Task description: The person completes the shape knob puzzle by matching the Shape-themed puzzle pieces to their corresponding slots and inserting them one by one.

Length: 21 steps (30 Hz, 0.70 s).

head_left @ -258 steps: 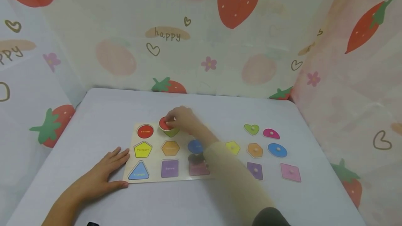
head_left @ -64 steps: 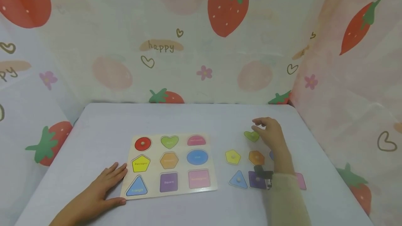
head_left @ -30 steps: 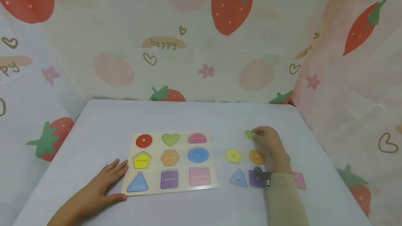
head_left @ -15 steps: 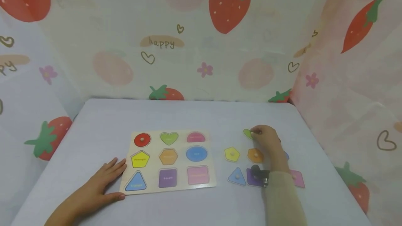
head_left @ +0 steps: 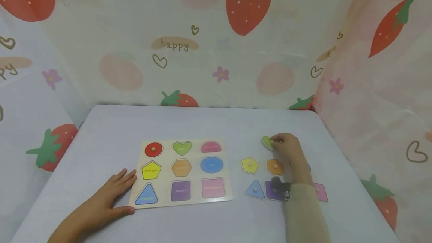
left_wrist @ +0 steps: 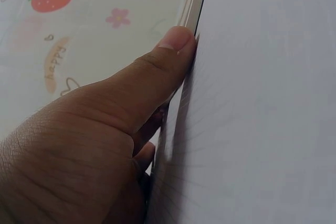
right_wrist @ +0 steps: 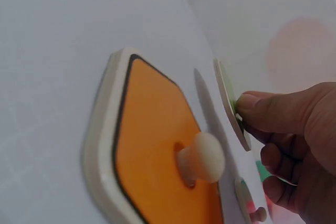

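My right hand (head_left: 288, 149) pinches the small knob of a green heart-shaped puzzle piece (head_left: 266, 143) at the table's right side. In the right wrist view the heart piece (right_wrist: 227, 90) is tilted on edge, its shadow on the cloth apart from it. A wooden shape puzzle board (head_left: 164, 201) lies left of centre, with the red circle piece (head_left: 149, 153) in its top left spot. The green heart picture (head_left: 182, 147) on the board is uncovered. My left hand (head_left: 108, 200) rests with spread fingers against the board's left edge; its thumb (left_wrist: 173, 51) touches the near corner.
Near the right forearm lie knobbed pieces: a yellow pentagon (head_left: 247, 163), orange hexagon (head_left: 271, 168), blue triangle (head_left: 253, 194), purple square (head_left: 270, 194) and pink rectangle (head_left: 322, 195). The arm mostly covers a blue oval (head_left: 309, 168). Strawberry-patterned sheets (head_left: 189, 78) stand behind the table.
Seconds ago the right hand held the red circle over the board; that piece now sits there. The hand has since moved right, grasped the heart's knob and tilted the heart up. The left hand stays.
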Available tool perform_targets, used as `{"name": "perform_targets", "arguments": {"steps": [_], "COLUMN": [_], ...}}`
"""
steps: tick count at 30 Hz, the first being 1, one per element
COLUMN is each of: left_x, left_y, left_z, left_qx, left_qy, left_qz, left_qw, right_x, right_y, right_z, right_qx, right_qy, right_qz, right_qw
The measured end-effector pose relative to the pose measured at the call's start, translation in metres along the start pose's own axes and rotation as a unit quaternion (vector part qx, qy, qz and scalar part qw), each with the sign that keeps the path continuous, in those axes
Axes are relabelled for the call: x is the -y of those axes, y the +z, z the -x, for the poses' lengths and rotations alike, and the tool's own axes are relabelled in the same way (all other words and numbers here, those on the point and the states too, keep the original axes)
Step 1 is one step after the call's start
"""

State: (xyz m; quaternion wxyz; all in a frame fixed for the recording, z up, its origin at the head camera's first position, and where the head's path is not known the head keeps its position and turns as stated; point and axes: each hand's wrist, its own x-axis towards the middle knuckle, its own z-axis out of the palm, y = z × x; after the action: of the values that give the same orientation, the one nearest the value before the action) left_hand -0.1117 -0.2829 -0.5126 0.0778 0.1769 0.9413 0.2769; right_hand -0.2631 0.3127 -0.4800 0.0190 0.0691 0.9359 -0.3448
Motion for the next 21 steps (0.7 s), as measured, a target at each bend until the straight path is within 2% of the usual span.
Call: {"name": "perform_targets", "arguments": {"steps": [5,11,21], "left_x": [0.0,0.0,-0.002], "left_y": [0.003,0.004,0.001], "left_z": [0.0,0.0,-0.001], "left_qx": [0.005,0.014,0.014], "left_qy": [-0.015,-0.021,-0.02], "left_qz": [0.007,0.022,0.006], "left_qw": [0.9999,0.9994,0.9997], "right_x": [0.003,0.011,0.021], "right_y": [-0.005,-0.012,-0.02], "right_z": [0.003,0.004,0.009], "right_qx": [-0.009,-0.027,-0.046], "right_qy": [-0.004,-0.047,-0.069], "right_qz": [-0.003,0.02,0.013], "right_qw": [0.9999,0.9983,0.9964]}}
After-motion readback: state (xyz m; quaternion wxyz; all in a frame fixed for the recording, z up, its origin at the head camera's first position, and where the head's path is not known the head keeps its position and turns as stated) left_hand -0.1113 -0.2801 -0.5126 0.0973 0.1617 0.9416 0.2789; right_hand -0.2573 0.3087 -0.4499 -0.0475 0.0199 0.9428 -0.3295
